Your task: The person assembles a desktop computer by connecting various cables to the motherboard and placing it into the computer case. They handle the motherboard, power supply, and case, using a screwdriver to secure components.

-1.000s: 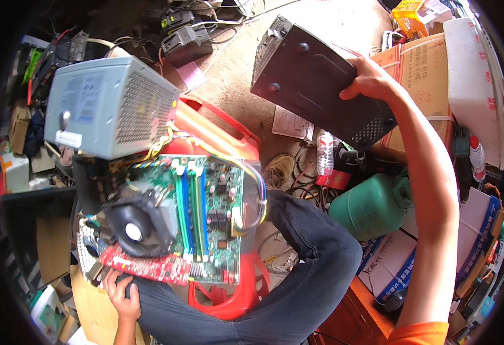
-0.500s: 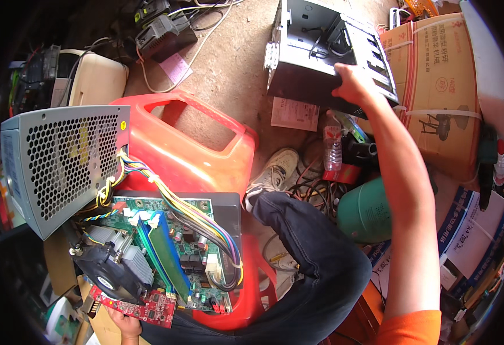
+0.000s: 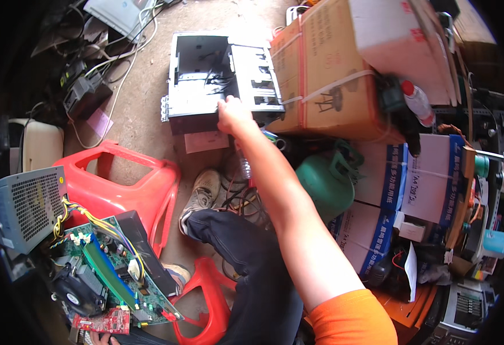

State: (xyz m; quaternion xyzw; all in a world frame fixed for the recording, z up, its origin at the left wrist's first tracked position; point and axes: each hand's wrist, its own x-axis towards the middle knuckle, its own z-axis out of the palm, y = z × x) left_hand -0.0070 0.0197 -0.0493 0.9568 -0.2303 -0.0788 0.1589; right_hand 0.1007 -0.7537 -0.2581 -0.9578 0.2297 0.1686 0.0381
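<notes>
With its side open, a black and silver computer case [image 3: 201, 103] lies on the floor at the far middle; loose cables show inside. My right hand [image 3: 236, 119] reaches out and grips the case's near edge. At the lower left, my left hand [image 3: 103, 338] shows only its fingers, curled at the lower edge of a red circuit card [image 3: 103, 322]. That card sits beside a green motherboard [image 3: 151, 290] bearing a black cooling fan [image 3: 79, 292] and upright memory sticks. Coloured wires join the board to a grey power supply [image 3: 33, 210].
A red plastic stool [image 3: 140, 190] stands left of my leg. Right of the case are a large strapped carton [image 3: 326, 75], a green gas cylinder [image 3: 325, 187] and stacked paper boxes [image 3: 358, 236]. Cables and electronics [image 3: 88, 92] lie at the far left.
The view has swung right, shifting everything leftward and mostly lower in the picture. My right hand still grips the case's edge. Less of my left hand shows.
</notes>
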